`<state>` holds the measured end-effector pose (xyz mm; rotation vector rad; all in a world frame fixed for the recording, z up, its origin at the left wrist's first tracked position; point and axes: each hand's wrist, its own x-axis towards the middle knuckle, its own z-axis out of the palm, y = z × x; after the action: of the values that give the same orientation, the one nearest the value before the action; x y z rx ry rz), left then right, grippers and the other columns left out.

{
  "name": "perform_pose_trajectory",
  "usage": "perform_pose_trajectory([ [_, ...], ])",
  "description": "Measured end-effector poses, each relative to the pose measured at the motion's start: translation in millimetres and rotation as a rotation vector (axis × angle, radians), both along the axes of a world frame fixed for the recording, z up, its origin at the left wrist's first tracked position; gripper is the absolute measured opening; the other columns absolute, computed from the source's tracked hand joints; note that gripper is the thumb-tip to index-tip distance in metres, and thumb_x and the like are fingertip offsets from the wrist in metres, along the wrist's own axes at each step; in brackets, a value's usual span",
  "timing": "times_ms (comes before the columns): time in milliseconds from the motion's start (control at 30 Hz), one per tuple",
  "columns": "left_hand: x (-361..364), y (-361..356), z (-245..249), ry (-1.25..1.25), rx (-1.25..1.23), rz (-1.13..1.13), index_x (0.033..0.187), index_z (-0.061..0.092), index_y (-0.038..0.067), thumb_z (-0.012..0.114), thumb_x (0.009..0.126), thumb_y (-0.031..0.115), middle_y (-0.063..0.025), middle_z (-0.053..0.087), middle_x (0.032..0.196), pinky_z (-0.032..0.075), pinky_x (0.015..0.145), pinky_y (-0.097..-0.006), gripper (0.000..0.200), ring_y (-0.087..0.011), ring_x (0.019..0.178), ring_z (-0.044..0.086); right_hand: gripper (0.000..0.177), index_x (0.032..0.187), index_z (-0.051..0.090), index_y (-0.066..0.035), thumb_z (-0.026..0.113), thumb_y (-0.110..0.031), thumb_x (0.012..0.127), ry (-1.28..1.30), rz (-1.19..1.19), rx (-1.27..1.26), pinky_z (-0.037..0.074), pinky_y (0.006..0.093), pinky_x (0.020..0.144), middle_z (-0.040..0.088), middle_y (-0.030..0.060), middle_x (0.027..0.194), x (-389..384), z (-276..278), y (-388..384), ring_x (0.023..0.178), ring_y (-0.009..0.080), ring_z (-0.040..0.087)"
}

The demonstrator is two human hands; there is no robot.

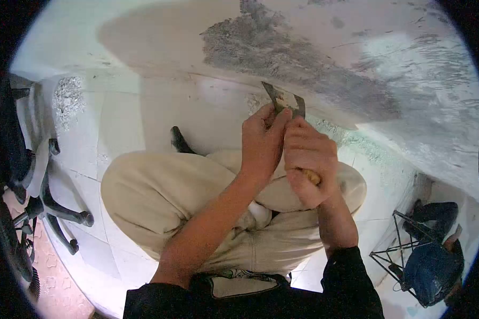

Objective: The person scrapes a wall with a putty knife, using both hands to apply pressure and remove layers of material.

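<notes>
My right hand [310, 159] is wrapped round the handle of a putty knife [287, 99], and the yellowish end of that handle shows below the fist. Fingers and thumb of my left hand [263, 139] pinch the lower part of its wide metal blade. The blade points up and away from me, close to the foot of the wall [356, 48]. On this wall a rough grey patch [250, 45] shows where the pale coating is gone. Both hands are over my crossed legs in beige trousers [149, 191].
Flakes [69, 101] lie on the white tiled floor [117, 122], with more crumbs along the wall's foot. A black wheeled chair base [50, 202] stands at left. At right is a black metal frame [396, 250] beside a dark blue cloth-like bundle [431, 271].
</notes>
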<state>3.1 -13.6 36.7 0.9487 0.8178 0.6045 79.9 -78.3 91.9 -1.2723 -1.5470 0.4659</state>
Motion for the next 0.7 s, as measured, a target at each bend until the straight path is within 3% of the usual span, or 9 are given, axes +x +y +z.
perform_pose_trajectory([
  [100,1.1,4.3,-13.5,0.061,0.077,-0.017,0.077,0.054,-0.005,0.057,0.086,0.018,-0.008,0.056,0.065,0.04,0.057,-0.0311,0.025,-0.0115,0.061,0.041,0.022,0.053,0.04,-0.002,0.052,-0.018,0.064,0.127,-0.069,-0.066,0.035,0.0373,0.058,0.038,0.0072,0.052,8.0,-17.2,5.9,0.049,0.0245,0.036],
  [200,2.2,1.8,1.2,0.043,0.146,0.003,0.078,0.055,-0.006,0.058,0.086,0.017,-0.0101,0.059,0.066,0.04,0.056,-0.0318,0.025,-0.0124,0.06,0.042,0.024,0.053,0.04,-0.002,0.052,-0.019,0.064,-0.025,-0.049,0.058,0.035,0.0365,0.058,0.038,0.0074,0.052,-5.2,-2.3,3.6,0.048,0.0241,0.036],
  [300,0.5,4.9,1.5,0.056,0.178,-0.014,0.078,0.056,-0.006,0.058,0.087,0.018,-0.0119,0.06,0.066,0.041,0.057,-0.0323,0.025,-0.0132,0.059,0.043,0.024,0.053,0.039,-0.002,0.053,-0.019,0.064,0.106,-0.034,0.085,0.035,0.036,0.058,0.038,0.0072,0.052,5.2,-7.4,0.7,0.048,0.0244,0.036],
  [367,0.3,6.1,-6.8,0.092,0.216,-0.041,0.079,0.057,-0.006,0.058,0.087,0.019,-0.0125,0.06,0.066,0.041,0.057,-0.0326,0.025,-0.0134,0.059,0.043,0.026,0.053,0.039,-0.002,0.054,-0.02,0.065,0.046,-0.057,0.076,0.035,0.0354,0.058,0.038,0.0068,0.052,3.7,-14.8,1.2,0.049,0.0237,0.037],
  [433,-0.1,9.2,-11.3,0.163,0.236,-0.087,0.08,0.057,-0.006,0.057,0.088,0.018,-0.0119,0.06,0.066,0.042,0.058,-0.0319,0.025,-0.0125,0.059,0.044,0.011,0.056,0.046,-0.005,0.055,-0.011,0.056,0.043,-0.065,-0.007,0.04,0.0391,0.06,0.044,0.0089,0.056,2.1,-16.9,2.7,0.053,0.0306,0.044],
  [467,0.7,9.0,-12.9,0.161,0.246,-0.081,0.08,0.057,-0.006,0.057,0.088,0.018,-0.0119,0.06,0.066,0.042,0.058,-0.0319,0.025,-0.0125,0.059,0.044,0.012,0.057,0.047,-0.005,0.055,-0.012,0.058,-0.008,-0.021,0.016,0.04,0.0399,0.059,0.044,0.0091,0.057,2.2,-10.3,-0.2,0.054,0.0322,0.044],
  [533,-2.1,3.9,-5.9,0.074,0.533,0.01,0.081,0.057,-0.006,0.056,0.088,0.018,-0.0114,0.057,0.063,0.041,0.057,-0.0322,0.025,-0.0135,0.059,0.044,0.017,0.056,0.044,-0.003,0.055,-0.015,0.061,0.001,-0.048,0.032,0.036,0.0385,0.058,0.042,0.0087,0.057,6.2,-15.9,3.3,0.053,0.0279,0.041],
  [600,2.9,4.4,-53.6,0.015,0.422,-0.011,0.079,0.056,-0.006,0.055,0.088,0.017,-0.0111,0.056,0.062,0.04,0.057,-0.0321,0.024,-0.0137,0.059,0.043,0.023,0.055,0.041,-0.001,0.055,-0.017,0.064,0.011,-0.088,0.033,0.033,0.0372,0.057,0.04,0.0083,0.057,5.6,-28.8,2.5,0.052,0.0236,0.037],
  [700,2.1,1.7,-36.1,-0.021,0.227,0.0,0.077,0.055,-0.006,0.055,0.087,0.016,-0.011,0.054,0.062,0.039,0.056,-0.0323,0.025,-0.0141,0.058,0.041,0.015,0.056,0.046,-0.004,0.056,-0.015,0.06,0.067,-0.119,-0.041,0.039,0.04,0.058,0.043,0.0096,0.057,1.8,-34.9,7.2,0.054,0.0319,0.045],
])
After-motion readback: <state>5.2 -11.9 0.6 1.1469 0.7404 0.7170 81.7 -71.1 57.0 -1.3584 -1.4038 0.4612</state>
